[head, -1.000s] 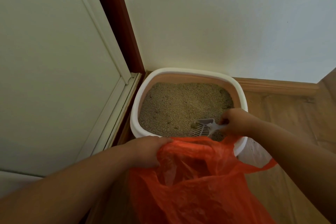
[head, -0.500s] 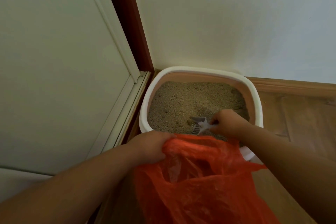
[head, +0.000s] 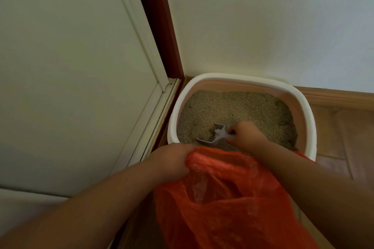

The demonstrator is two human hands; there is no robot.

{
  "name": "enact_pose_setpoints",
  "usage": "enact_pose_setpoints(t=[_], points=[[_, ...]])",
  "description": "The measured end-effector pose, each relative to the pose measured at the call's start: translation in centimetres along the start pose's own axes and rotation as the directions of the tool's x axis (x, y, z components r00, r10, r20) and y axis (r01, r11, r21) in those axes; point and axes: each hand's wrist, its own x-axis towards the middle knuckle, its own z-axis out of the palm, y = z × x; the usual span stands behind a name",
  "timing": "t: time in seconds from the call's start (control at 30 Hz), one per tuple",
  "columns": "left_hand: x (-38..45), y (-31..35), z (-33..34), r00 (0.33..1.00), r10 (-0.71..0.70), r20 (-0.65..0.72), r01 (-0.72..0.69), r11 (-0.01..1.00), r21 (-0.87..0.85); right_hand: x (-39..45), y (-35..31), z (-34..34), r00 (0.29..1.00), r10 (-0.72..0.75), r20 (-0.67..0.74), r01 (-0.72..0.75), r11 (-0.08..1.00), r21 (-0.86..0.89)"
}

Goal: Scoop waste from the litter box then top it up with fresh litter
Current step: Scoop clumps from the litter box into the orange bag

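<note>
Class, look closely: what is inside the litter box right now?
Inside the litter box: tan litter, and a grey scoop that the right hand grips. The orange bag covers the near edge, so anything there is hidden.

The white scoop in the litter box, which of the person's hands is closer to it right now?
Right. The right hand grips the scoop by its handle, over the litter. The left hand is apart from it, nearer the camera, holding the edge of the orange bag.
</note>
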Motion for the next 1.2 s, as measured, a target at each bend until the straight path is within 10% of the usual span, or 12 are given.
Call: enact_pose_setpoints(t=[1.2], points=[[-1.3, 1.3, -1.5, 0.994, 0.024, -0.109, -0.030, 0.998, -0.054, -0.7, 0.6, -3.1, 0.968, 0.010, -0.251, 0.069, 0.950, 0.304]])
